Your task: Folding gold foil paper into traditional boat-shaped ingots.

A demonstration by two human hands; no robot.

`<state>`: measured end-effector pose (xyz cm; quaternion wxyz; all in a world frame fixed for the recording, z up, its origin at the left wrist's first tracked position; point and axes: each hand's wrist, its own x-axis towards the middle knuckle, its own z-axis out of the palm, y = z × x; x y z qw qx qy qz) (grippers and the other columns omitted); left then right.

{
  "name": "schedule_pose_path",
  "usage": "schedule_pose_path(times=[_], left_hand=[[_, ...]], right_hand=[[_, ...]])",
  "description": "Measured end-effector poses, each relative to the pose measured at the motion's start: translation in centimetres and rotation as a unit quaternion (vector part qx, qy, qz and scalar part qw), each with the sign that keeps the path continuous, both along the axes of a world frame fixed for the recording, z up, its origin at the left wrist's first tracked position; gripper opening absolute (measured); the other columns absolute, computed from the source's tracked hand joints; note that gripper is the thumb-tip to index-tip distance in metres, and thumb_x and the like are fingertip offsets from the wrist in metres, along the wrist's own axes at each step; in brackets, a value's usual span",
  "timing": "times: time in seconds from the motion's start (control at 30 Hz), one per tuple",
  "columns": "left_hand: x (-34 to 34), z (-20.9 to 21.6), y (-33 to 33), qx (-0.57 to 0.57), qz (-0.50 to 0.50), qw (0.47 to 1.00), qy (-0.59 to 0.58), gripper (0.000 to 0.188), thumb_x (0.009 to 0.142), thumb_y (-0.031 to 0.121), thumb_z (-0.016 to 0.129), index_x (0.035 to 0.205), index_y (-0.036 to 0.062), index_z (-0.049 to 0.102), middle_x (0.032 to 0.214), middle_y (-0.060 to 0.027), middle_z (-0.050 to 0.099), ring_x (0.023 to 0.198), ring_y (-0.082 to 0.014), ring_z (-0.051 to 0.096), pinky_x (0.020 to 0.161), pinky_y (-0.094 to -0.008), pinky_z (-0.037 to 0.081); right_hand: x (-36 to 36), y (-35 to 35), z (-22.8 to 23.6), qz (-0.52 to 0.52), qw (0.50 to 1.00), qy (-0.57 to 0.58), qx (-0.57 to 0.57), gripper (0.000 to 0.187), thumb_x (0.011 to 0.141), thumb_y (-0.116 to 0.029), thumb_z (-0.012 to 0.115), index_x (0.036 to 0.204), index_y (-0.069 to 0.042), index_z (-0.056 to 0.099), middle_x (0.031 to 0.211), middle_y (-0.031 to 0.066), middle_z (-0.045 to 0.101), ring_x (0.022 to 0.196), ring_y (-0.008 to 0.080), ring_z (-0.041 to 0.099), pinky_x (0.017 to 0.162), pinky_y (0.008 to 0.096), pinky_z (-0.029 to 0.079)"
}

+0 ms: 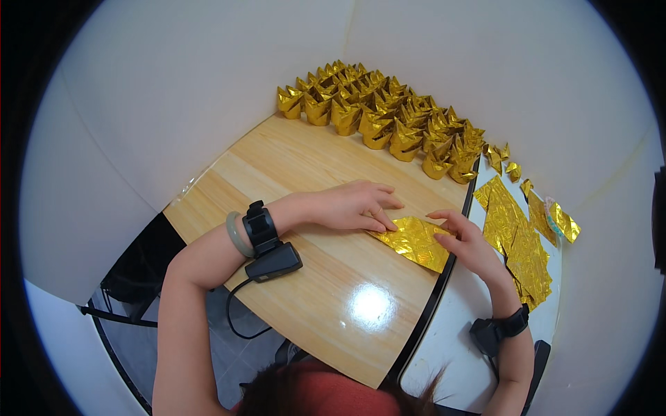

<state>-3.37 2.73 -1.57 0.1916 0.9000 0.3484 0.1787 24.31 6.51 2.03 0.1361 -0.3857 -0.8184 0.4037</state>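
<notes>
A creased sheet of gold foil paper (414, 243) lies on the wooden tabletop near its right edge. My left hand (357, 206) reaches in from the left, its thumb and index finger close together on the sheet's left end. Its other fingers stretch out above the table. My right hand (473, 246) is at the sheet's right end. There the thumb touches the foil, while the index finger stands apart from it near the upper edge. The underside of the sheet is hidden.
Rows of folded gold foil ingots (378, 125) crowd the far side of the table. Overlapping gold sheets (515, 243) lie on the white surface (444, 360) to the right, with small folded pieces (513, 170) beyond. Black devices with cables (274, 262) are strapped to both wrists. Pale walls enclose the table.
</notes>
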Motion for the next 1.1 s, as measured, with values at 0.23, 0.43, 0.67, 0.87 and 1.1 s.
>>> schedule_pose_path(times=[0.23,0.43,0.67,0.87,1.1], left_hand=[[-0.1,0.0,-0.2,0.092,0.041,0.995,-0.013,0.021,0.081,0.02,0.068,0.101,0.0174,0.074,0.125,-0.008,0.055,0.128,-0.0324,0.037,0.106,-0.0407,0.03],[0.6,0.3,-0.5,0.08,-0.013,0.995,-0.058,0.021,0.077,0.01,0.07,0.097,0.0117,0.073,0.105,-0.004,0.059,0.105,-0.0262,0.046,0.091,-0.0349,0.042],[0.9,0.3,-1.0,0.044,0.006,0.998,-0.05,0.018,0.078,0.013,0.069,0.096,0.0101,0.072,0.095,-0.0034,0.059,0.098,-0.0226,0.051,0.085,-0.0316,0.044],[1.5,0.0,-0.9,0.044,0.025,0.997,-0.066,0.017,0.08,0.018,0.069,0.094,0.0103,0.07,0.101,-0.0038,0.057,0.103,-0.0232,0.05,0.088,-0.0332,0.043],[1.5,-0.9,-1.2,0.071,0.092,0.992,-0.046,0.035,0.078,0.018,0.071,0.108,0.0063,0.06,0.123,-0.0137,0.049,0.119,-0.0324,0.04,0.102,-0.0389,0.035]], right_hand=[[1.7,1.1,1.0,0.071,0.996,-0.007,-0.058,0.034,0.077,0.005,0.052,0.107,-0.004,0.063,0.096,0.0063,0.062,0.09,0.0151,0.056,0.081,0.0283,0.045],[1.5,1.1,0.8,0.166,0.974,-0.068,0.14,0.033,0.072,0.003,0.063,0.103,-0.009,0.066,0.101,0.0072,0.058,0.105,0.0258,0.05,0.092,0.0326,0.041],[1.5,2.0,-0.6,0.156,0.97,-0.026,0.186,0.022,0.075,-0.006,0.071,0.096,-0.006,0.065,0.098,0.0057,0.056,0.1,0.0221,0.053,0.09,0.0321,0.043],[-0.7,1.0,-2.2,0.031,0.974,-0.045,0.22,0.021,0.081,-0.016,0.071,0.092,-0.002,0.06,0.096,0.01,0.057,0.087,0.0239,0.059,0.075,0.0318,0.049],[-1.0,-0.1,-2.2,0.007,0.967,-0.048,0.25,0.029,0.082,-0.012,0.071,0.103,-0.001,0.055,0.091,0.0093,0.058,0.07,0.0166,0.059,0.065,0.0279,0.049]])
